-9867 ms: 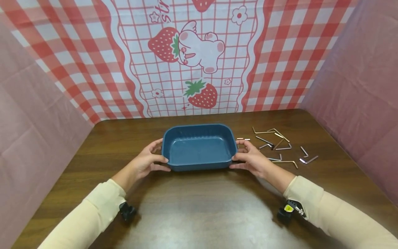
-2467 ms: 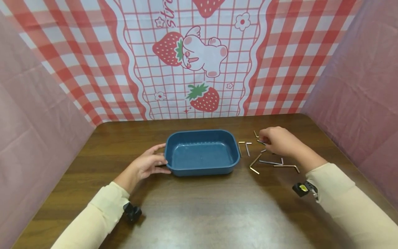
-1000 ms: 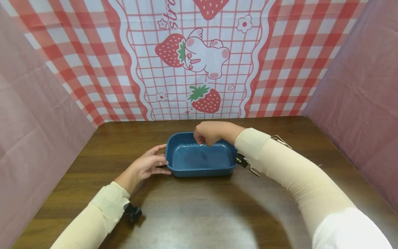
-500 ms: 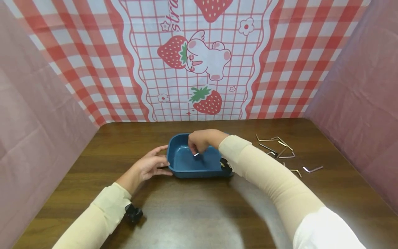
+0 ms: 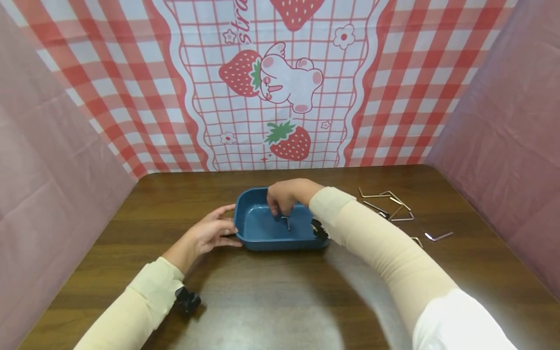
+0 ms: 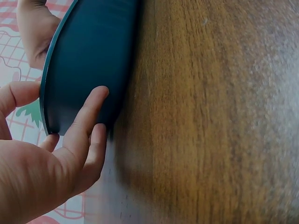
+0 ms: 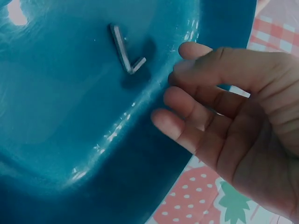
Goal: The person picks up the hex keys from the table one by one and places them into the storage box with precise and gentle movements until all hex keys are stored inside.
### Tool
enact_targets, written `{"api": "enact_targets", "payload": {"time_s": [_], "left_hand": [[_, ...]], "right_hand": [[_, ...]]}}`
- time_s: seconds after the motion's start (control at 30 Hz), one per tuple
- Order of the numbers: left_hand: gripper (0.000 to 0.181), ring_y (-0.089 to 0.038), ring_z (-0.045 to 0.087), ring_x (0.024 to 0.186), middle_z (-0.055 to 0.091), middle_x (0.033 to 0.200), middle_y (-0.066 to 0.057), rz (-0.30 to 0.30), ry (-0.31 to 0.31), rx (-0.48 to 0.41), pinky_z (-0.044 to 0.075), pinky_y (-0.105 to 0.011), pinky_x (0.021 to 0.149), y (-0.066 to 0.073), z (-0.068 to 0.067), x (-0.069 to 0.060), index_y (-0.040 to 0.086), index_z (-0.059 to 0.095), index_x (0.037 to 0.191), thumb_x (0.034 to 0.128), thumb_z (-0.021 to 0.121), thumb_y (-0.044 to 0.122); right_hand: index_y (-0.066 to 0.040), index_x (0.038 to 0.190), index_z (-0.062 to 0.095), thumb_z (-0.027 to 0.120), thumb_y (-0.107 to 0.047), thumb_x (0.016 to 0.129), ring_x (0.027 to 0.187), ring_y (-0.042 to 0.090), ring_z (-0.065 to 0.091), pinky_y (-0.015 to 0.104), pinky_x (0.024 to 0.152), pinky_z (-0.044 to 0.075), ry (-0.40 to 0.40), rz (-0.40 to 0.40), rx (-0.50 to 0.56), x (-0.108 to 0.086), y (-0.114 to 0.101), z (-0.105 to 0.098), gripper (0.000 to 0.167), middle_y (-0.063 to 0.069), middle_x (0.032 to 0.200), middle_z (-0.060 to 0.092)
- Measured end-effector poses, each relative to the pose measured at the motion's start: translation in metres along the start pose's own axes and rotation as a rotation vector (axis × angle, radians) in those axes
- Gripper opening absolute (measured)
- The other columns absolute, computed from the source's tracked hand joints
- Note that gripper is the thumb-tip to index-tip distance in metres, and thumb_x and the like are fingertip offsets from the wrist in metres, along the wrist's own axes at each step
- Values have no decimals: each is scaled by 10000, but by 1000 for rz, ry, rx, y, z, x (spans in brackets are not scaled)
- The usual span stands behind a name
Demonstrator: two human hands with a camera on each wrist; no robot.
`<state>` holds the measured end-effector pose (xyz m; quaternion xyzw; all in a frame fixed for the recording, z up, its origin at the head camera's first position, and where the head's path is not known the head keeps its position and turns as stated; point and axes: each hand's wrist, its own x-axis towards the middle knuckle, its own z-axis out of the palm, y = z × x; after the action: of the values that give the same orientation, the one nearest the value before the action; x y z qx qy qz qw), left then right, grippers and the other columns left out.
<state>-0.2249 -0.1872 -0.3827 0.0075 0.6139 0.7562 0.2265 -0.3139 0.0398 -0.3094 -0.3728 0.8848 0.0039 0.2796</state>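
Over the last half second, one silver hex key [image 7: 121,49] has been lowered from the fingertips of the right hand [image 5: 284,196] and is now seen lying on the floor of one blue rectangular tray [image 5: 262,226], near its middle. Nothing is held in the right hand's grip: its fingers are loosely bent over the tray, and a gap is shown in the right wrist view between them and the key. One end of the tray is touched by the left hand [image 5: 212,232], whose grip is spread rather than clamped, with fingers laid against the outer wall and rim.

To the right of the tray on the table [image 5: 280,291], a cluster of hex keys [image 5: 376,196] is seen; at least five can be counted, but an exact number cannot be told because of overlap. Apart from them, one lone hex key [image 5: 443,237], also silver, is set nearer the table's right edge, and one brass-coloured hex key [image 5: 418,239] is partly hidden by the right sleeve [image 5: 376,243].
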Motion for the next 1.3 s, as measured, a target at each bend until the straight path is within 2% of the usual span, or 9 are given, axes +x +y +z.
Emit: {"api": "enact_targets", "payload": {"time_s": [0.23, 0.37, 0.5, 0.6, 0.73, 1.0, 1.3], "left_hand": [[777, -227, 629, 835, 563, 1043, -139, 0, -5, 4, 511, -607, 870, 2, -1, 0, 50, 180, 1529, 841, 487, -140], [776, -232, 619, 844, 536, 1091, -169, -4, 0, 2, 519, -599, 863, 1, -2, -3, 55, 172, 1531, 847, 483, -139], [777, -233, 617, 849, 524, 1092, -176, -6, 3, -5, 523, -594, 858, -1, -2, -4, 57, 174, 1528, 845, 491, -135], [778, -231, 619, 848, 530, 1081, -173, -3, -3, -5, 525, -592, 856, -1, -1, -3, 55, 174, 1527, 843, 495, -133], [775, -223, 616, 831, 530, 1081, -168, 0, 0, -1, 533, -585, 845, -1, -1, -3, 54, 177, 1526, 842, 488, -135], [784, -198, 606, 797, 512, 1087, -167, -3, 1, 7, 535, -583, 841, 1, -1, -2, 58, 173, 1528, 837, 489, -132], [774, -161, 586, 740, 503, 1125, -191, -8, 3, 8, 534, -581, 845, 1, 1, -2, 62, 180, 1526, 836, 485, -110]], "right_hand": [[-75, 1032, 698, 730, 42, 769, 726, 128, 542, 402, 687, 571, -10, -32, 50, -8, 2, -2, 290, 49, 1005, 653], [-77, 1105, 673, 764, -12, 767, 773, 135, 552, 371, 660, 568, -13, -68, 73, -15, -3, 0, 356, 88, 1083, 624], [-66, 1181, 652, 783, -70, 785, 890, 166, 545, 317, 728, 536, 5, -123, 1, -25, -10, 3, 417, 119, 1172, 592], [-55, 1208, 639, 778, -103, 805, 1040, 225, 555, 336, 866, 514, 45, -173, -73, -35, -12, 6, 429, 140, 1213, 595], [-49, 1239, 622, 758, -123, 824, 1143, 293, 552, 386, 950, 495, 117, -229, -98, -48, -11, 10, 443, 142, 1252, 586], [-95, 1252, 636, 754, -194, 833, 1171, 248, 539, 395, 1005, 470, 260, -244, -102, -74, 0, 18, 447, 103, 1247, 578], [-127, 1248, 637, 758, -224, 824, 1170, 213, 530, 413, 1006, 474, 394, -241, -41, -102, 14, 26, 451, 59, 1265, 567]]}}
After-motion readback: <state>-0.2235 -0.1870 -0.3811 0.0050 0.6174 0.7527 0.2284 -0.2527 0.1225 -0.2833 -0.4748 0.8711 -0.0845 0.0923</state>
